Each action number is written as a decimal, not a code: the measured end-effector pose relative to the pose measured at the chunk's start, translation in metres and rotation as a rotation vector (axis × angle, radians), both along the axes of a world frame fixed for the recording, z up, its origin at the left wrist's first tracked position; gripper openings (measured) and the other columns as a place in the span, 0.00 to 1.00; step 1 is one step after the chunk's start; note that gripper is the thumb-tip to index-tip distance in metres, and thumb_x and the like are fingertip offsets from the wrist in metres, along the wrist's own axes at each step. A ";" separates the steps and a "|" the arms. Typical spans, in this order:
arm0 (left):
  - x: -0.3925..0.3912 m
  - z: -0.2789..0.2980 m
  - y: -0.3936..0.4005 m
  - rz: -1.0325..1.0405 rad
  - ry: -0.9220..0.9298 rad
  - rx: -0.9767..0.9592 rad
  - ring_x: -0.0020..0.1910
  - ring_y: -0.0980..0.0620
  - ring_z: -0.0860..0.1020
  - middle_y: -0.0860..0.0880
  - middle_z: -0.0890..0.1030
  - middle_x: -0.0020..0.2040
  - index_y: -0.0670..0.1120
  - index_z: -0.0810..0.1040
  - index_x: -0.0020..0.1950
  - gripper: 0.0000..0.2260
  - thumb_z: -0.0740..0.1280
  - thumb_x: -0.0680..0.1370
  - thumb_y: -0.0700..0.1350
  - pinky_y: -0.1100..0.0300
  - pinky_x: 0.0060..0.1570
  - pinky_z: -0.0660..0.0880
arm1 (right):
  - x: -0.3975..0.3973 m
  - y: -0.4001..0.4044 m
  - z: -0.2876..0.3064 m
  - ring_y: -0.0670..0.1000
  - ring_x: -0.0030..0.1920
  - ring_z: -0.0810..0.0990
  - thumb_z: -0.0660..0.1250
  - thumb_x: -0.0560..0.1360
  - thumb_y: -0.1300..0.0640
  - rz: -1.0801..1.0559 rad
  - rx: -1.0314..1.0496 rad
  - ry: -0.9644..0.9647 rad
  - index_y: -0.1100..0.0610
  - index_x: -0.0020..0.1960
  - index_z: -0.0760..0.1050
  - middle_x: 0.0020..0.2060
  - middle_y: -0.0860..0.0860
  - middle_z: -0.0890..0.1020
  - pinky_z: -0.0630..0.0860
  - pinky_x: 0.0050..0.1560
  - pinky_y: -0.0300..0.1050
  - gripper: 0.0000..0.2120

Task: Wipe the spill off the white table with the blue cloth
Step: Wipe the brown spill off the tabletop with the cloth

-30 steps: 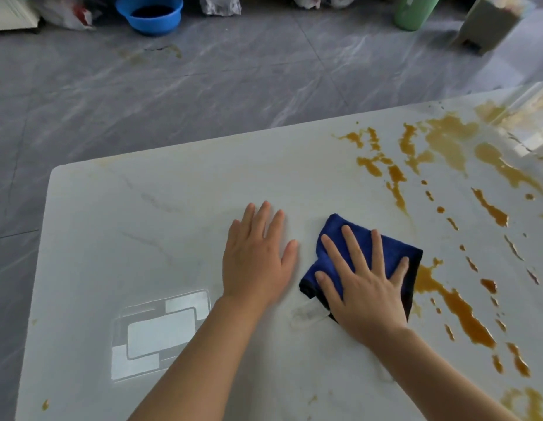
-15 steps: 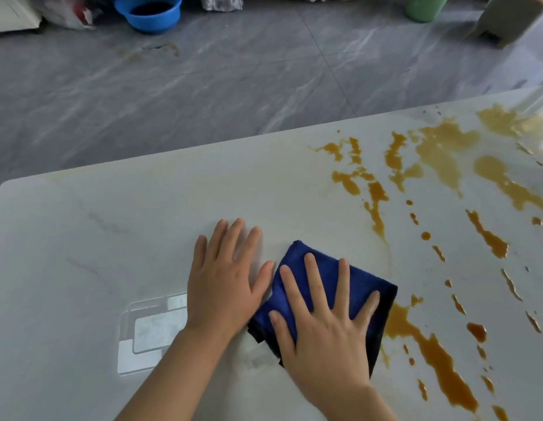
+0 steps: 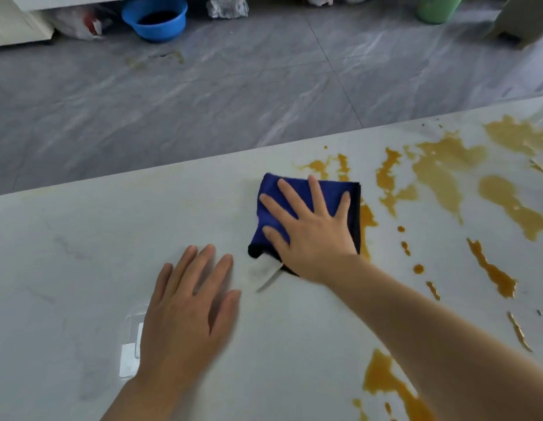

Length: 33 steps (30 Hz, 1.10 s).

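A folded blue cloth point(image 3: 331, 192) lies on the white table point(image 3: 81, 238), near its far edge. My right hand point(image 3: 309, 229) presses flat on the cloth with fingers spread and straight. A brown-orange spill point(image 3: 440, 168) covers the table's right part in blotches, streaks and drops; the cloth's right edge touches one streak point(image 3: 366, 220). My left hand point(image 3: 188, 314) rests flat on the bare table, left of and nearer than the cloth. A white tag point(image 3: 265, 273) sticks out from under the cloth's near corner.
Beyond the table's far edge is grey tiled floor point(image 3: 203, 101). On it stand a blue bowl point(image 3: 154, 18), a green bin point(image 3: 437, 7), bags and white furniture point(image 3: 12, 25). More spill point(image 3: 385, 381) lies near the front right.
My right hand has pushed the cloth away from me and to the right, into the spill's left streaks. My left hand stays flat on the table, now farther from the cloth.
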<state>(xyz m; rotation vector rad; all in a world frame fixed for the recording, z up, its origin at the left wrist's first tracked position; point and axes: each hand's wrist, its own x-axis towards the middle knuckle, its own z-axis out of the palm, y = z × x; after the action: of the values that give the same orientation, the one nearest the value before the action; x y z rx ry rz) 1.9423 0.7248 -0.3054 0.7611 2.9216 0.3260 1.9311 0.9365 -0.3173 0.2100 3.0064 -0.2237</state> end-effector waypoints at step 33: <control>-0.004 -0.003 0.008 -0.029 0.029 0.150 0.68 0.48 0.66 0.45 0.73 0.65 0.44 0.78 0.60 0.28 0.49 0.77 0.60 0.54 0.69 0.57 | -0.013 0.068 -0.003 0.59 0.74 0.35 0.33 0.71 0.33 -0.074 0.031 0.009 0.37 0.72 0.39 0.76 0.42 0.42 0.37 0.64 0.75 0.29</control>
<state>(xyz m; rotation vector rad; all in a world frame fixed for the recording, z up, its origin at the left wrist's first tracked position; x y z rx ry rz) 1.9387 0.7327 -0.3080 0.8342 2.9355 0.5408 1.9180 1.0049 -0.3198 0.3239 3.0159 -0.1850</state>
